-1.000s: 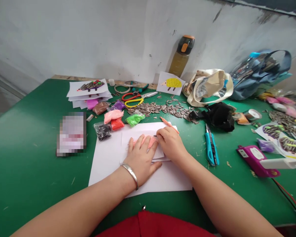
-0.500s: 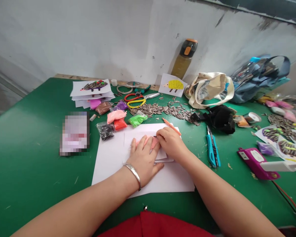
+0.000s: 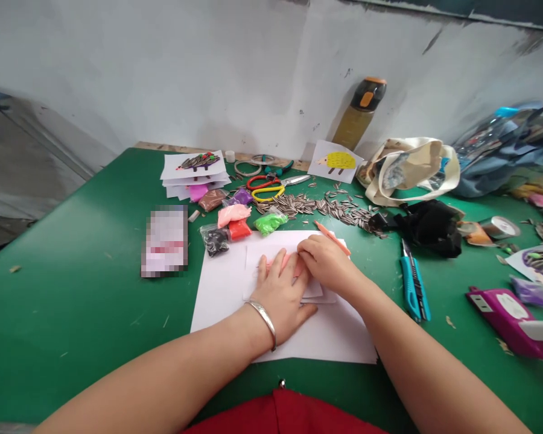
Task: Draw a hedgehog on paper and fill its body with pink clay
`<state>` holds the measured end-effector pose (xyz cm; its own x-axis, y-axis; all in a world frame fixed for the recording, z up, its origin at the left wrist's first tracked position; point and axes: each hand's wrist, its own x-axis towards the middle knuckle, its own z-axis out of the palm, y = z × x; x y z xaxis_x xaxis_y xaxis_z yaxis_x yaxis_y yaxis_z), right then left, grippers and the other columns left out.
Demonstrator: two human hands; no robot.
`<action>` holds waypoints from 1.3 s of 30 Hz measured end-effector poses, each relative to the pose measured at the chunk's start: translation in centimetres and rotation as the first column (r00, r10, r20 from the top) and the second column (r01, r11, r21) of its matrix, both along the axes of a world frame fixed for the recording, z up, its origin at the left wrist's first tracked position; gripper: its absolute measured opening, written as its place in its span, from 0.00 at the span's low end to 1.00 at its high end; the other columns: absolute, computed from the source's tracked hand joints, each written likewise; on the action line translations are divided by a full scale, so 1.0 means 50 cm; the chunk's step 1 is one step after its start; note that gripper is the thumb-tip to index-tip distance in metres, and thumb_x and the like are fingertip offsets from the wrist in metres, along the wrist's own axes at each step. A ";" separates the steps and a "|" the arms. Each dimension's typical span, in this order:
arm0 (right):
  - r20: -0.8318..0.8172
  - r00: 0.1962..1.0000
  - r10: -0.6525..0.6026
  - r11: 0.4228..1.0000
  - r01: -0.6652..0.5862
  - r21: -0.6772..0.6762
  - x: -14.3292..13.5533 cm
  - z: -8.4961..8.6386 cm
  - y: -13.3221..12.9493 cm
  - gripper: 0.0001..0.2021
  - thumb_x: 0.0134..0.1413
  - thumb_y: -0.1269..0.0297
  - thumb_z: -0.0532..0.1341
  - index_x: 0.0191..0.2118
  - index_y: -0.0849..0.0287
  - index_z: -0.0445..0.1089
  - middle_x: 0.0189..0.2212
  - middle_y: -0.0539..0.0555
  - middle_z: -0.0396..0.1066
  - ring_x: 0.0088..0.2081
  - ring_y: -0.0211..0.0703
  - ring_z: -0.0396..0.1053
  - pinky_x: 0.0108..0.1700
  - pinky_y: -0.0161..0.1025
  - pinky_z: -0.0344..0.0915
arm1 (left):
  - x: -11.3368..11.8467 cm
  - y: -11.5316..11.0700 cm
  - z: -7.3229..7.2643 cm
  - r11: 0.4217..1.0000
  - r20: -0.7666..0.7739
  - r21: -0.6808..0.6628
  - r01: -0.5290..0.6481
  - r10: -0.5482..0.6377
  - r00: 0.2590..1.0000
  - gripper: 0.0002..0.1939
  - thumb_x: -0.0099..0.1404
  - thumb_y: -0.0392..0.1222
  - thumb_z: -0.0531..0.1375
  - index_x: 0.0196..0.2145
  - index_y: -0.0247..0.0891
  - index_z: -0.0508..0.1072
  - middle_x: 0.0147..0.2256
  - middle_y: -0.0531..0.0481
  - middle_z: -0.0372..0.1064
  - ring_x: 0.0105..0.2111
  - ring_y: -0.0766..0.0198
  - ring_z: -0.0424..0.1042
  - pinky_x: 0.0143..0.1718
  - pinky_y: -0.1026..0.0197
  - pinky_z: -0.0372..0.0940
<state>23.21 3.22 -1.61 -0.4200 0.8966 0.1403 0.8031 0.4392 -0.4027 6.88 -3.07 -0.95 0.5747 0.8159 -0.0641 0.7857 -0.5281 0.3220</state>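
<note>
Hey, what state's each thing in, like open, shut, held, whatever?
Left hand: fingers spread over pink clay
Right hand: fingers curled, contents hidden
White paper: lying flat
Utility knife: blade out
Scissors: blades look closed
Water bottle: capped
Hedgehog picture: propped up

Table [image 3: 85, 337]: smooth, slightly glossy
Sheets [image 3: 219, 307]: smooth matt white paper
Bracelet [image 3: 263, 320]: shiny silvery metal
Utility knife [image 3: 412, 283]: blue plastic and metal
Tote bag [image 3: 419, 172]: creased matt cloth
Green packet [image 3: 270, 223]: clear glossy plastic
</note>
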 end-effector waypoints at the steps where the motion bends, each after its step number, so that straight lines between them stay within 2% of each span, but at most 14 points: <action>1: -0.009 1.000 0.001 1.000 -0.001 -0.001 0.000 0.000 0.000 0.11 0.58 0.74 0.52 0.28 0.59 0.69 0.28 0.53 0.68 0.34 0.42 0.65 0.41 0.40 0.60 | 0.000 0.000 0.000 1.000 0.003 0.002 0.000 0.000 1.000 0.38 0.65 0.59 0.54 0.65 0.38 0.52 0.66 0.36 0.45 0.66 0.37 0.38 0.60 0.27 0.38; 5: -0.042 0.998 -0.055 0.998 0.055 0.020 0.003 -0.006 -0.002 0.12 0.58 0.73 0.52 0.28 0.58 0.69 0.28 0.53 0.68 0.34 0.43 0.65 0.41 0.41 0.60 | 0.000 0.000 0.002 1.000 0.005 -0.002 0.009 -0.009 1.000 0.37 0.65 0.58 0.55 0.65 0.38 0.52 0.66 0.37 0.45 0.66 0.37 0.39 0.60 0.26 0.38; 8: -0.074 0.997 -0.024 1.000 0.022 -0.018 0.004 -0.011 -0.002 0.11 0.58 0.73 0.52 0.29 0.58 0.69 0.30 0.53 0.69 0.35 0.43 0.65 0.40 0.40 0.60 | -0.001 0.002 0.008 1.000 -0.016 -0.024 0.020 -0.020 1.000 0.38 0.64 0.56 0.56 0.65 0.37 0.52 0.66 0.36 0.45 0.66 0.36 0.39 0.59 0.26 0.39; 12: -0.096 0.993 -0.068 0.998 0.067 -0.020 0.003 -0.013 -0.001 0.10 0.58 0.73 0.53 0.28 0.58 0.69 0.28 0.52 0.69 0.35 0.42 0.66 0.42 0.41 0.60 | -0.012 0.009 0.024 0.999 -0.012 -0.007 0.038 -0.038 0.999 0.37 0.63 0.55 0.58 0.65 0.37 0.53 0.65 0.37 0.49 0.65 0.36 0.42 0.59 0.28 0.45; 17: -0.119 0.988 -0.101 0.995 0.100 -0.006 -0.001 -0.009 -0.001 0.12 0.57 0.74 0.53 0.26 0.58 0.68 0.27 0.52 0.69 0.34 0.43 0.65 0.42 0.41 0.60 | -0.046 0.041 0.043 0.997 0.010 0.064 -0.030 0.030 1.000 0.28 0.66 0.53 0.56 0.58 0.34 0.65 0.60 0.39 0.60 0.62 0.41 0.51 0.60 0.37 0.49; 21: -0.123 0.987 -0.100 0.995 0.100 -0.007 -0.003 -0.007 -0.005 0.11 0.56 0.76 0.54 0.26 0.58 0.69 0.28 0.52 0.71 0.35 0.42 0.66 0.42 0.40 0.60 | -0.069 0.072 0.036 0.999 -0.061 0.031 -0.039 0.041 0.997 0.31 0.62 0.55 0.59 0.57 0.34 0.66 0.59 0.37 0.60 0.60 0.42 0.55 0.59 0.40 0.53; 27: -0.162 0.982 -0.099 0.995 0.099 -0.008 -0.010 -0.008 -0.011 0.11 0.57 0.76 0.54 0.30 0.59 0.71 0.32 0.54 0.71 0.37 0.43 0.66 0.41 0.39 0.62 | -0.072 0.083 0.018 1.000 -0.124 -0.001 -0.030 0.029 0.992 0.35 0.59 0.58 0.61 0.58 0.37 0.65 0.62 0.36 0.55 0.61 0.40 0.52 0.59 0.37 0.49; 39: -0.132 0.991 -0.036 0.992 0.051 0.115 -0.016 -0.023 -0.007 0.12 0.57 0.75 0.54 0.33 0.60 0.74 0.31 0.57 0.70 0.36 0.45 0.66 0.39 0.40 0.63 | -0.064 0.075 0.035 0.995 -0.131 -0.065 -0.074 0.065 0.989 0.35 0.59 0.58 0.61 0.59 0.37 0.64 0.63 0.36 0.53 0.62 0.38 0.49 0.60 0.34 0.47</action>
